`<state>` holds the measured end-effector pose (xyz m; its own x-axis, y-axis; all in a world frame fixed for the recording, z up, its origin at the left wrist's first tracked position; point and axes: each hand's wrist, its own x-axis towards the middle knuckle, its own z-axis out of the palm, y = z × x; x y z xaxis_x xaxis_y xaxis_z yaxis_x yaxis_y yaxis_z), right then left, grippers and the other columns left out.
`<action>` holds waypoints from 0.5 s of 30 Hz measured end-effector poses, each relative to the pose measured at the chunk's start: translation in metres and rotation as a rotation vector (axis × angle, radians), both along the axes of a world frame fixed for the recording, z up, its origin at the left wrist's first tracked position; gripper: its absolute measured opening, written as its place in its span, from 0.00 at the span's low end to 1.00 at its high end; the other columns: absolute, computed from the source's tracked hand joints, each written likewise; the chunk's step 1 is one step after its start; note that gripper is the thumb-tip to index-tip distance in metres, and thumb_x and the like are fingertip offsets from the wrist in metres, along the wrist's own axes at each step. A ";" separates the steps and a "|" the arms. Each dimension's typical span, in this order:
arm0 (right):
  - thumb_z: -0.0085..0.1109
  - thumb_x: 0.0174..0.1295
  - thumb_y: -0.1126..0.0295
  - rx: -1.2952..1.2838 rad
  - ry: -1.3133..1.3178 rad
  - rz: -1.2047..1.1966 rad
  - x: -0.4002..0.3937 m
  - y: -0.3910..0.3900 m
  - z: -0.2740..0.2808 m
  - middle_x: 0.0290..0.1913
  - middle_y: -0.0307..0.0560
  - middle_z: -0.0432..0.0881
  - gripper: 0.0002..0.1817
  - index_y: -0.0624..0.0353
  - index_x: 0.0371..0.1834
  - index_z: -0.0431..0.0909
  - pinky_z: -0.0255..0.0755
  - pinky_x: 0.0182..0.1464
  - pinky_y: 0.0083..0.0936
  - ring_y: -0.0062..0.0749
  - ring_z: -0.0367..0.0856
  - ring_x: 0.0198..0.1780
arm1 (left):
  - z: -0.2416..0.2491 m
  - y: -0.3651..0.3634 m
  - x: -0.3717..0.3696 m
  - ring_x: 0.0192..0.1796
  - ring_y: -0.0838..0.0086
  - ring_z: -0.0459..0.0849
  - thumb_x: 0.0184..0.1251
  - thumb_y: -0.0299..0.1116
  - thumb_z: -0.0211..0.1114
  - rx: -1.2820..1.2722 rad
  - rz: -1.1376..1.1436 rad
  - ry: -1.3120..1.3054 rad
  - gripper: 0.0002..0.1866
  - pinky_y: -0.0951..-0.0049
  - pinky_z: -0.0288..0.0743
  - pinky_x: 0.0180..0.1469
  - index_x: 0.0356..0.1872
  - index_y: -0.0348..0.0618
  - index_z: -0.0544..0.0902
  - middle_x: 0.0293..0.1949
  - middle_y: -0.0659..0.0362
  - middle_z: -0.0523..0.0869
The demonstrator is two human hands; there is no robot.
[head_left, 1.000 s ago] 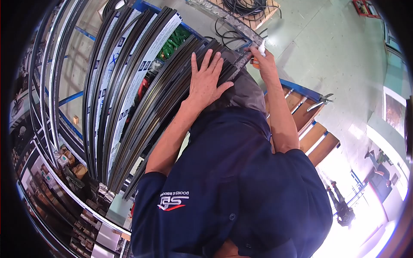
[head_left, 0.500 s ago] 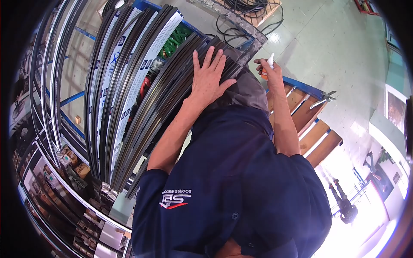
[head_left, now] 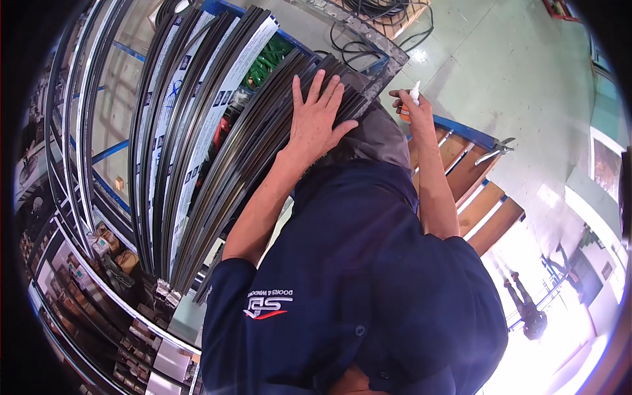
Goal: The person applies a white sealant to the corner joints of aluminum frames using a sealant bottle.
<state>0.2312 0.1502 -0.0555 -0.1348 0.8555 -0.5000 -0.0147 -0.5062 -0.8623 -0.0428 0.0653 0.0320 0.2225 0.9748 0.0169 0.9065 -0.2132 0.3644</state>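
My left hand (head_left: 315,117) lies flat with its fingers spread on a bundle of dark profiles (head_left: 253,141). At the right of my lap, my right hand (head_left: 416,108) is closed around a small bottle (head_left: 406,112) with an orange label and a white nozzle pointing up. The bottle is held clear of the profiles. Left of that bundle lie more dark profiles with white printed film (head_left: 220,99). Green pieces (head_left: 268,62) show in a gap between the two groups.
Pliers (head_left: 495,151) rest on the corner of a blue-framed wooden slatted rack (head_left: 484,191). Black cable coils (head_left: 375,8) sit at the top. A metal frame edge (head_left: 390,69) stands near my right hand. Another person (head_left: 526,309) is far off at the lower right.
My left hand has shifted slightly left on the profiles. My right hand and the bottle have hardly moved. The distant person's legs have moved a little.
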 end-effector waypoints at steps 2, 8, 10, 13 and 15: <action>0.68 0.73 0.59 -0.001 0.000 0.002 0.001 0.000 0.000 0.46 0.46 0.92 0.18 0.67 0.49 0.86 0.77 0.43 0.27 0.24 0.83 0.40 | 0.001 0.000 0.000 0.86 0.49 0.54 0.73 0.62 0.63 0.003 -0.001 0.006 0.43 0.29 0.32 0.84 0.74 0.34 0.74 0.78 0.49 0.72; 0.68 0.73 0.60 -0.005 0.008 -0.015 0.002 0.000 0.002 0.46 0.46 0.91 0.18 0.67 0.48 0.86 0.77 0.43 0.27 0.24 0.83 0.40 | 0.004 0.000 -0.003 0.87 0.50 0.51 0.74 0.63 0.61 -0.037 -0.019 0.016 0.44 0.30 0.30 0.84 0.75 0.32 0.73 0.80 0.49 0.70; 0.68 0.73 0.60 -0.008 0.008 -0.022 0.002 0.000 0.003 0.45 0.46 0.91 0.18 0.67 0.48 0.87 0.77 0.43 0.27 0.25 0.83 0.40 | 0.004 0.000 -0.003 0.87 0.50 0.51 0.75 0.63 0.61 -0.037 -0.024 0.015 0.44 0.30 0.30 0.84 0.75 0.33 0.73 0.80 0.49 0.70; 0.68 0.73 0.60 0.001 0.012 -0.018 0.002 -0.001 0.005 0.44 0.46 0.91 0.18 0.68 0.48 0.87 0.77 0.43 0.27 0.25 0.83 0.40 | 0.004 0.000 -0.004 0.87 0.50 0.51 0.74 0.63 0.62 -0.043 -0.028 0.015 0.43 0.30 0.30 0.84 0.75 0.33 0.73 0.80 0.50 0.69; 0.68 0.73 0.60 -0.001 0.016 -0.019 0.003 -0.002 0.003 0.44 0.46 0.90 0.18 0.68 0.48 0.87 0.77 0.44 0.27 0.25 0.83 0.40 | 0.004 0.000 -0.004 0.87 0.50 0.51 0.74 0.62 0.62 -0.044 -0.030 0.013 0.43 0.30 0.31 0.84 0.75 0.33 0.73 0.80 0.50 0.69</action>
